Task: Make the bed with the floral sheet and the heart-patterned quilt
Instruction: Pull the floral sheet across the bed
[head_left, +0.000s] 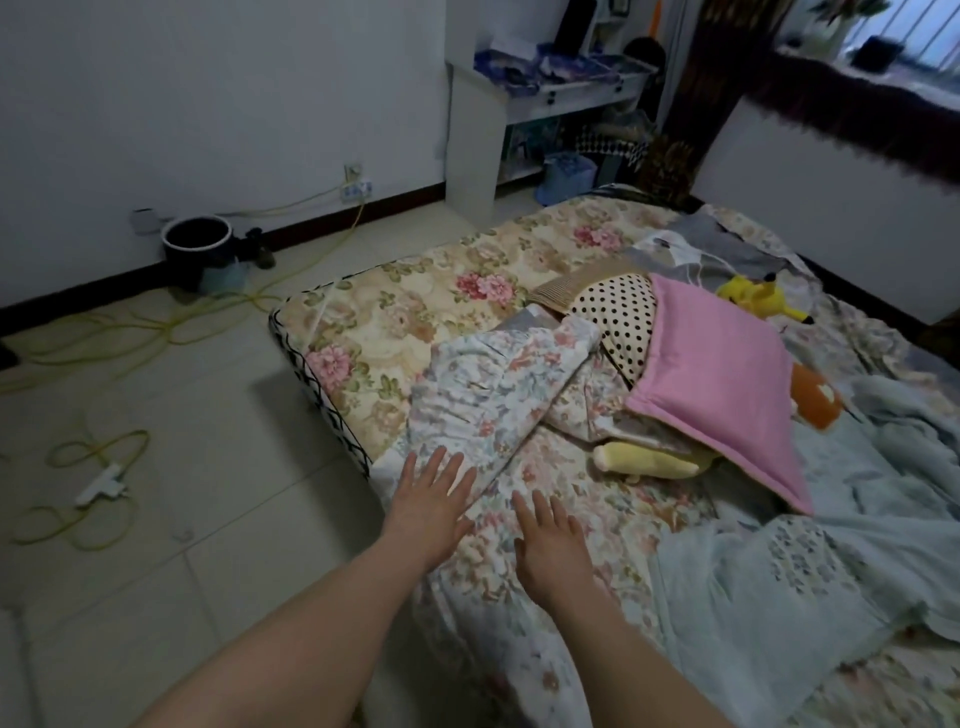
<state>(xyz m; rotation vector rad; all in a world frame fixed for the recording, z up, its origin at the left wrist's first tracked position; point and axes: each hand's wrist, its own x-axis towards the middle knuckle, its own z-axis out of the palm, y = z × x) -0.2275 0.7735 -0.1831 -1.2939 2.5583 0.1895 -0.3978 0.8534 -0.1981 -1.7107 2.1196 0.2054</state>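
Floral sheet (493, 395) fold slanting far-right (crumpled), left hand (431, 499), right hand (550, 540) flat

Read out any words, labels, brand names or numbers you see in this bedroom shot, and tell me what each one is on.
No text can be read in this picture.
Blue-printed packages on the white shelf unit: any print is too blurred to read.
White power strip on the tiled floor: no legible marking.
Pale floral sheet and pink square cushion: pattern or plain cloth, no lettering.
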